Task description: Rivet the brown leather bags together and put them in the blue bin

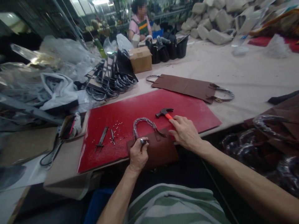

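Observation:
A brown leather bag panel (161,152) lies over the front edge of the red board (187,107), its plastic-wrapped handle (143,119) arching away from me. My left hand (138,154) pinches a short metal punch (143,141) above the panel, near one foot of the handle. The punch's shiny round end faces up; its lower tip is hidden. To the right, my right hand (185,130) is closed round the orange grip of a claw hammer (165,112). The hammer's dark head rests on or hovers just over the board; I cannot tell which.
A pronged tool (102,138), a thin metal rod (113,137) and several tiny studs (119,126) lie on the board's left. Behind are another brown panel (184,85), a cardboard box (140,59) and black bag parts (112,74). A person (140,23) sits beyond.

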Demonstrator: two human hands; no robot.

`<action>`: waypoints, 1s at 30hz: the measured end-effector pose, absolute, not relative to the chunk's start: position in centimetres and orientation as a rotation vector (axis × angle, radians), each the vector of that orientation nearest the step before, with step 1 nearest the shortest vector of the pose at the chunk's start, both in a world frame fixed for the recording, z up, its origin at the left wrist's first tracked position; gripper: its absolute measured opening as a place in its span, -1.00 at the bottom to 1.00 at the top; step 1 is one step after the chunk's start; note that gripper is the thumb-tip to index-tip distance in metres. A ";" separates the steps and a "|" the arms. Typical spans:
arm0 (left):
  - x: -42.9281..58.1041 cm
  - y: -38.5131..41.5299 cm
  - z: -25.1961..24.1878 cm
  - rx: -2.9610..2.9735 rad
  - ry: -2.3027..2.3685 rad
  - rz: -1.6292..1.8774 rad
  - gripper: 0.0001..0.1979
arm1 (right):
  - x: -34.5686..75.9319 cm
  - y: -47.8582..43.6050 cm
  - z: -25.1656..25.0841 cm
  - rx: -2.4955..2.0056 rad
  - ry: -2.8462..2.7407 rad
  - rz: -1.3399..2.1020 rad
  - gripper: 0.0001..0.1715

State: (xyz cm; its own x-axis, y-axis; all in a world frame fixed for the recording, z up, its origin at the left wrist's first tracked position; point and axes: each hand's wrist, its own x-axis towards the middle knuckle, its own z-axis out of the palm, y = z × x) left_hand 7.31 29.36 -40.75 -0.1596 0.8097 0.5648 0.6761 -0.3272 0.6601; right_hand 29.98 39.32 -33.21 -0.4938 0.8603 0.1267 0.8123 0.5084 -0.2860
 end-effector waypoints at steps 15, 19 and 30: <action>7.3 28.9 -40.0 1.936 1.680 1.524 -0.81 | 24.9 37.8 -37.2 -1.050 -2.593 0.623 -0.21; 7.1 28.6 -40.2 2.000 1.636 1.548 -0.76 | 24.9 38.1 -37.1 -1.057 -2.579 0.689 -0.29; 7.2 27.4 -40.0 1.593 1.775 1.619 -0.77 | 25.0 38.2 -37.5 -1.037 -2.550 0.700 -0.24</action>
